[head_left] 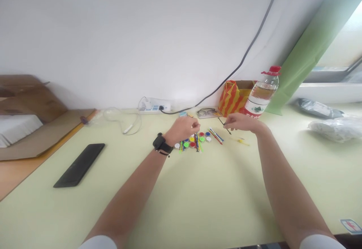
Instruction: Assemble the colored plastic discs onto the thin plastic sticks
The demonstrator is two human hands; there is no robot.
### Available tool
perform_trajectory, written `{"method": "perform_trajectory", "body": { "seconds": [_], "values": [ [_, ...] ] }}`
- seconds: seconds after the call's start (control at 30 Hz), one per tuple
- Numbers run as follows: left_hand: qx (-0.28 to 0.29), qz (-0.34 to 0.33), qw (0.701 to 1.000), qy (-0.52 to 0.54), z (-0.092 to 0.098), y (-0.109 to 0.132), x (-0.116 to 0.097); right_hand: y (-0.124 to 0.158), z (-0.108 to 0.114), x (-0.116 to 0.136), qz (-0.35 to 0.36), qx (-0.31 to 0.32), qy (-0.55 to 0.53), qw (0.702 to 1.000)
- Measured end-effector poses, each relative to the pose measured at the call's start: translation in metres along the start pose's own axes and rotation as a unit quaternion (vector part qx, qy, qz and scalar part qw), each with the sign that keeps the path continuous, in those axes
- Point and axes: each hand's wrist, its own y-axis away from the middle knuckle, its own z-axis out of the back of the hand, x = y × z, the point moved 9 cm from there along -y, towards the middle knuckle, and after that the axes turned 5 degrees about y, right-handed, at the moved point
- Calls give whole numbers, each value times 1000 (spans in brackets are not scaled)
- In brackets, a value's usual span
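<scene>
My left hand (184, 127) hovers over a small heap of coloured round pieces and thin sticks (195, 141), its fingers pinched together on something too small to make out. A black watch sits on that wrist. My right hand (240, 122) is to the right of the heap, fingers closed on a thin dark stick (226, 127) that points down-left. More coloured sticks (216, 135) lie between the hands, and a yellow piece (242, 141) lies just below my right hand.
A pale green table (198, 196) carries a black flat device (80, 164) at left, a power strip (154, 106) with cables, glasses (206, 111), a striped bag (233, 98), a water bottle (261, 96) and plastic-wrapped items (333, 126) at right. Cardboard (42, 128) lies far left.
</scene>
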Motion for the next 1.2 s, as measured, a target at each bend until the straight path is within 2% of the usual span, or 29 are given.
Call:
{"method": "perform_trajectory", "body": {
  "seconds": [0.1, 0.2, 0.3, 0.43, 0.53, 0.63, 0.87, 1.03, 1.2],
  "values": [
    [4, -9, 999, 34, 3, 1, -5, 3, -1, 31, 66, -27, -119, 990],
    [-19, -25, 996, 79, 9, 2, -15, 3, -10, 63, 124, -34, -209, 969],
    [-33, -45, 990, 133, 11, 2, -27, 2, -21, 88, 151, -40, -261, 953],
    [-58, -62, 983, 165, 13, 0, -35, 7, -33, 110, 175, -12, -295, 939],
    [-81, -62, 982, 158, 16, 0, -33, 13, -33, 115, 190, 10, -279, 941],
    [-80, -63, 981, 163, 19, 0, -30, 14, -33, 115, 197, 32, -285, 938],
    [-77, -59, 968, 232, 23, 0, -26, 6, -37, 107, 167, 39, -381, 909],
    [-59, -69, 963, 253, 19, -1, -31, 11, -41, 116, 191, 61, -349, 915],
    [-41, -64, 963, 260, 18, 0, -33, 13, -41, 118, 201, 45, -312, 927]
  ]
}}
